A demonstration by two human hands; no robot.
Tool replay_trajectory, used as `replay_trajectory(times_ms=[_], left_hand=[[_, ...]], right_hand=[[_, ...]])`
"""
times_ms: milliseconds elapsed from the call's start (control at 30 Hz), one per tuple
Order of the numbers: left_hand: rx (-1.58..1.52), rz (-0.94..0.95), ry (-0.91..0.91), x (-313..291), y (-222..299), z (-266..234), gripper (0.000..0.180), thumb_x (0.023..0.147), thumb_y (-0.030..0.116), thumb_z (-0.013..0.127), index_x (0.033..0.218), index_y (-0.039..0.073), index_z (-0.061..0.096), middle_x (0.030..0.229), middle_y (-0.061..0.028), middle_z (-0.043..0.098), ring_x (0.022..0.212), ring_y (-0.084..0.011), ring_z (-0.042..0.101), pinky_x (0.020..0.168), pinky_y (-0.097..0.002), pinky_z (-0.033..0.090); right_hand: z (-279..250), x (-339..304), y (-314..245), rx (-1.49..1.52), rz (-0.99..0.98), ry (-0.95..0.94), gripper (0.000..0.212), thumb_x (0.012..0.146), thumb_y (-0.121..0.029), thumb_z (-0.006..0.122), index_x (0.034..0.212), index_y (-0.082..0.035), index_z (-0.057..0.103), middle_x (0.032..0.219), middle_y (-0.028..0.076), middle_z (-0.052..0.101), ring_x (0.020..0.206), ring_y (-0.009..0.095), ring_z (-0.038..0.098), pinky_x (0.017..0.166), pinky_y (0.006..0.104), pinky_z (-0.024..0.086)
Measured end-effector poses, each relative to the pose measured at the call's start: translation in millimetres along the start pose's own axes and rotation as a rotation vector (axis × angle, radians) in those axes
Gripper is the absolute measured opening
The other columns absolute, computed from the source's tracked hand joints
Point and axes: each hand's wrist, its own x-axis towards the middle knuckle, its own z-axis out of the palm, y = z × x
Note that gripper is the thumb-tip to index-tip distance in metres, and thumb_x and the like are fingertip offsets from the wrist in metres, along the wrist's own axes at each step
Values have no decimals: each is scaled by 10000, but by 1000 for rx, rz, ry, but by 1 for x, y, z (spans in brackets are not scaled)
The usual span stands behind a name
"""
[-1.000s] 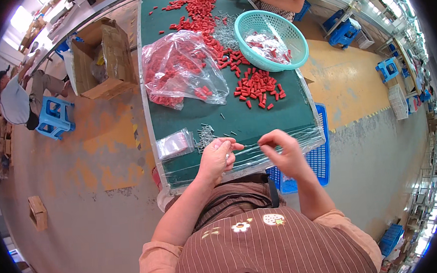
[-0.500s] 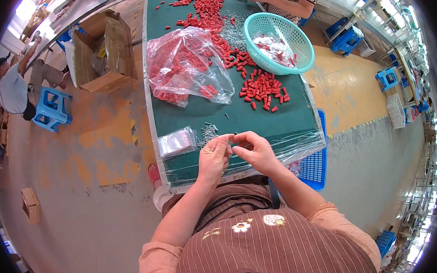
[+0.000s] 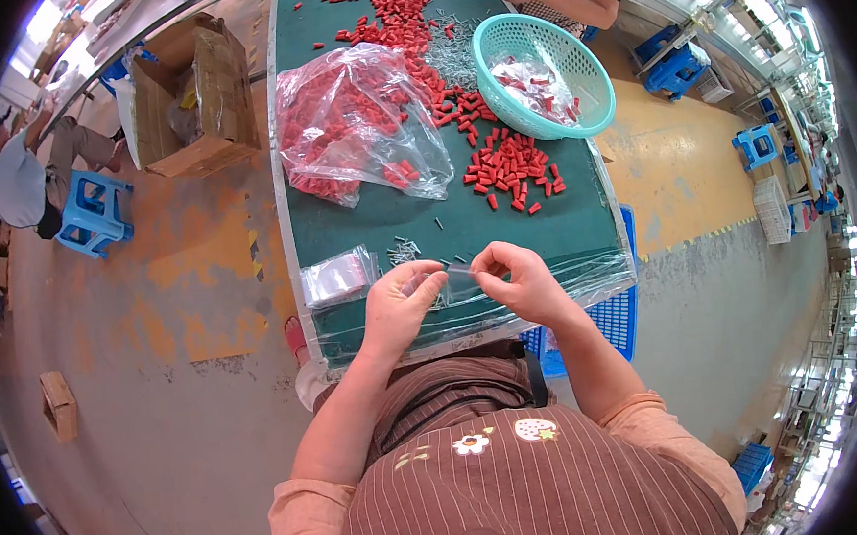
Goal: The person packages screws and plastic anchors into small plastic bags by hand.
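Near the top, right of centre, a co-worker is cut off by the upper edge; mid-frame, the left hand partly hides clear plastic (exact shape indistinct).

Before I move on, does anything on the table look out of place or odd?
Slightly: one small grey piece lies alone, away from the grey heap, and the clear film along the near edge of the table is wrinkled. No damage stands out.

Pinstriped brown apron, flower motif, peach sleeves
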Motion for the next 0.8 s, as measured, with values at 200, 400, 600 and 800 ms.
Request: replay_trajectory(times_ms=[200,400,600,800], left_hand=[[717,307,-175,0,42,4,152,792,105,707,913,13,697,747,-68,582,703,-156,558,655,-272,443],[540,78,-203,5,38,4,128,805,92,684,894,1,699,779,-47,618,726,-118,570,654,-272,456],[406,-154,-169,11,24,8,107,815,93,700,866,-1,693,751,11,623,691,-57,543,618,-219,438],[203,-253,-92,8,19,12,106,777,97,733,819,9,691,708,17,629,662,-43,533,603,-208,434]], right_hand=[[0,3,-7,-77,-133,-86,118,833,-98,613,870,14,606,751,57,587,715,108,539,665,271,462],[0,3,-2,120,62,-70,143,851,-121,619,892,16,610,765,41,599,721,96,526,669,268,460],[-1,1,4,155,40,-27,143,845,-112,625,917,9,606,784,52,602,731,108,540,684,270,461],[-2,-6,3,25,-166,290,139,825,-101,644,909,3,610,831,82,600,765,170,592,695,285,472]])
